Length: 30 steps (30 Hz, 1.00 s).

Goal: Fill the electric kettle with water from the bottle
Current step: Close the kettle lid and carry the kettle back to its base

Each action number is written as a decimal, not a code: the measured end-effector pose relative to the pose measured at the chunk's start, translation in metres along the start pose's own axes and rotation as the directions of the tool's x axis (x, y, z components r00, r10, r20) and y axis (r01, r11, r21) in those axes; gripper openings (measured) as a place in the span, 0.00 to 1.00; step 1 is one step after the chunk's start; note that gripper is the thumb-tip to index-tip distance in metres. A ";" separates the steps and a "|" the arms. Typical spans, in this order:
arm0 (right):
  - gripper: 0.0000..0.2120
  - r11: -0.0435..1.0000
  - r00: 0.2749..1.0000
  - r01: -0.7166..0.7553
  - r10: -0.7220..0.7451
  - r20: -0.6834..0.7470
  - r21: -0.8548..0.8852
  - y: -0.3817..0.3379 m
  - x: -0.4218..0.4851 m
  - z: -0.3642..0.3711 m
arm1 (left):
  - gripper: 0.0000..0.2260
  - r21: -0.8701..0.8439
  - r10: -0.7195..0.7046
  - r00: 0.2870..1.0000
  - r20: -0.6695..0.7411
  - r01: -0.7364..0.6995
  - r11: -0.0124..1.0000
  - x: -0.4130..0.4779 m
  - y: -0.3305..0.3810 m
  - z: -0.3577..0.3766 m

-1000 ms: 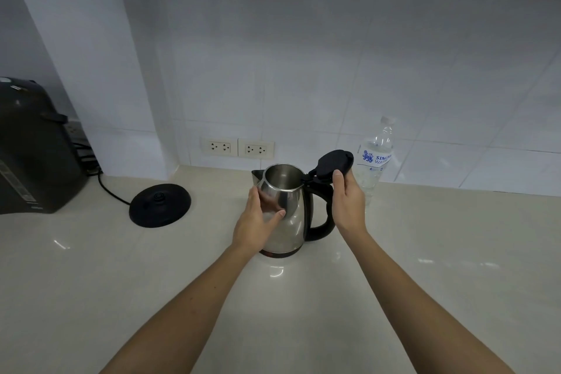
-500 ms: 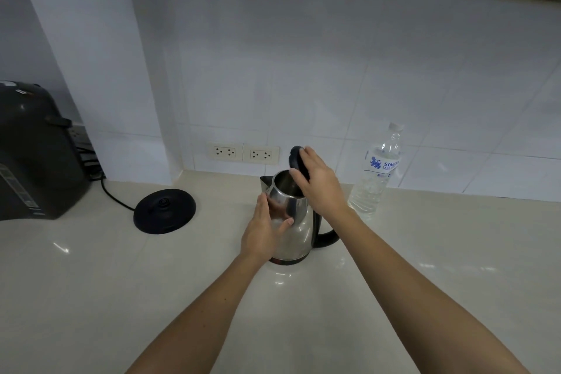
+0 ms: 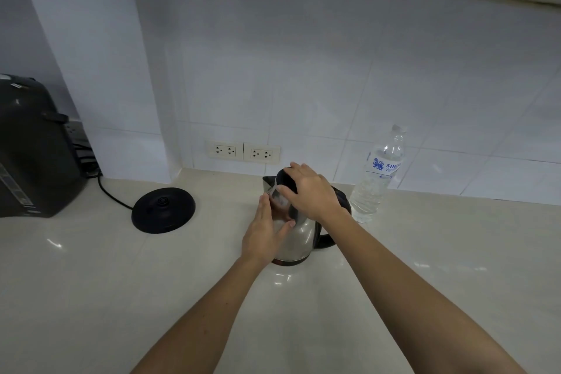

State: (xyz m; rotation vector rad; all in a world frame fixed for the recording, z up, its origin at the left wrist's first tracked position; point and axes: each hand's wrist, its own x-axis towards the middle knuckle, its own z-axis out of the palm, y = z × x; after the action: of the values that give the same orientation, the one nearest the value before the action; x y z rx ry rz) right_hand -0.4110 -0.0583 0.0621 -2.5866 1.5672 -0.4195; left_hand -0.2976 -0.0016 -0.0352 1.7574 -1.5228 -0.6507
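Note:
A steel electric kettle (image 3: 299, 240) with a black handle stands on the pale counter (image 3: 121, 297), off its base. My left hand (image 3: 265, 232) lies flat against the kettle's left side. My right hand (image 3: 309, 191) rests on top, pressing the black lid (image 3: 285, 181) down over the opening. A clear water bottle (image 3: 378, 174) with a blue label stands upright behind and to the right of the kettle, near the wall; whether it is capped is not clear.
The kettle's round black base (image 3: 164, 209) sits to the left, its cord running to a dark appliance (image 3: 33, 149) at the far left. Two wall sockets (image 3: 243, 151) are behind the kettle. A tiled wall backs the counter.
My right hand has swung the black lid from fully open over to the kettle's mouth and now presses it down. My left hand stays on the kettle's side.

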 end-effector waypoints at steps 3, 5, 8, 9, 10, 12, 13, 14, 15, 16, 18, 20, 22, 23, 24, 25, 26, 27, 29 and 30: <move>0.28 0.985 0.990 -0.132 0.136 -0.028 0.109 0.001 0.003 0.002 | 0.41 0.005 0.001 1.000 0.000 -0.001 1.000 0.000 -0.001 0.001; 0.27 0.974 0.980 -0.186 0.193 -0.040 0.127 0.002 0.003 0.005 | 0.41 0.012 -0.005 1.000 0.004 0.005 1.000 0.000 -0.002 0.000; 0.27 0.964 0.971 -0.223 0.232 -0.049 0.146 0.002 0.005 0.006 | 0.41 0.024 -0.006 1.000 0.004 0.006 1.000 0.000 -0.001 0.000; 0.27 0.957 0.964 -0.251 0.261 -0.056 0.146 0.002 0.005 0.006 | 0.41 0.022 0.002 1.000 0.003 -0.002 1.000 0.000 -0.001 0.000; 0.27 0.945 0.950 -0.294 0.305 -0.063 0.146 0.002 0.005 0.006 | 0.41 0.020 0.009 1.000 0.002 -0.009 1.000 0.000 0.000 -0.001; 0.30 0.909 0.913 -0.392 0.403 -0.066 0.141 0.003 0.006 0.006 | 0.41 0.018 0.011 1.000 0.001 -0.011 1.000 0.000 0.000 0.000; 0.32 0.894 0.896 -0.429 0.439 -0.064 0.128 0.003 0.006 0.006 | 0.41 0.018 0.007 1.000 0.003 -0.007 1.000 0.000 0.000 0.000; 0.33 0.884 0.884 -0.454 0.463 -0.066 0.112 0.003 0.005 0.007 | 0.41 0.018 0.002 1.000 0.004 -0.002 1.000 -0.001 0.000 0.000; 0.34 0.877 0.876 -0.470 0.477 -0.071 0.099 0.002 0.005 0.007 | 0.41 0.020 0.001 1.000 0.006 -0.001 1.000 -0.001 -0.001 0.000; 0.34 0.872 0.870 -0.480 0.487 -0.081 0.092 0.001 0.005 0.007 | 0.41 0.023 0.002 1.000 0.006 -0.002 1.000 -0.001 -0.001 0.000; 0.31 0.868 0.862 -0.487 0.495 -0.111 0.092 0.000 0.007 0.006 | 0.41 0.030 0.003 1.000 0.007 -0.003 1.000 -0.001 -0.001 0.000; 0.26 0.873 0.865 -0.478 0.487 -0.122 0.096 0.000 0.010 0.005 | 0.41 0.048 -0.001 1.000 0.010 0.000 0.999 -0.001 -0.001 0.000; 0.23 0.886 0.879 -0.456 0.463 -0.112 0.081 0.001 0.014 0.003 | 0.40 0.067 -0.004 1.000 0.014 0.003 0.998 -0.001 0.000 0.000; 0.22 0.894 0.887 -0.443 0.449 -0.109 0.075 0.001 0.015 0.003 | 0.40 0.075 -0.006 1.000 0.016 0.004 0.997 -0.001 0.000 0.000; 0.22 0.901 0.895 -0.427 0.433 -0.109 0.074 0.002 0.016 0.002 | 0.40 0.079 -0.008 1.000 0.015 0.007 0.997 -0.002 0.000 0.000; 0.21 0.908 0.902 -0.411 0.418 -0.108 0.079 0.002 0.016 0.002 | 0.40 0.083 -0.009 1.000 0.014 0.008 0.997 -0.002 0.000 0.000; 0.19 0.913 0.907 -0.399 0.407 -0.105 0.087 0.002 0.016 0.003 | 0.40 0.085 -0.009 1.000 0.013 0.007 0.996 -0.003 0.000 0.000; 0.18 0.915 0.911 -0.391 0.400 -0.102 0.096 0.002 0.017 0.003 | 0.40 0.085 -0.010 1.000 0.012 0.009 0.996 -0.003 0.000 0.000; 0.16 0.917 0.913 -0.381 0.393 -0.106 0.113 0.002 0.017 0.005 | 0.40 0.072 -0.010 1.000 0.008 0.009 0.997 -0.004 0.001 0.002; 0.15 0.919 0.915 -0.376 0.389 -0.112 0.120 0.001 0.017 0.005 | 0.40 0.064 -0.007 1.000 0.004 0.007 0.998 -0.004 0.001 0.003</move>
State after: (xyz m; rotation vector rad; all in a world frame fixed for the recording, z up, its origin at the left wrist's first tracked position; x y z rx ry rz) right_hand -0.4035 -0.0741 0.0598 -2.1448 1.9873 -0.6190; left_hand -0.3014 0.0023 -0.0361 1.8103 -1.5570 -0.6162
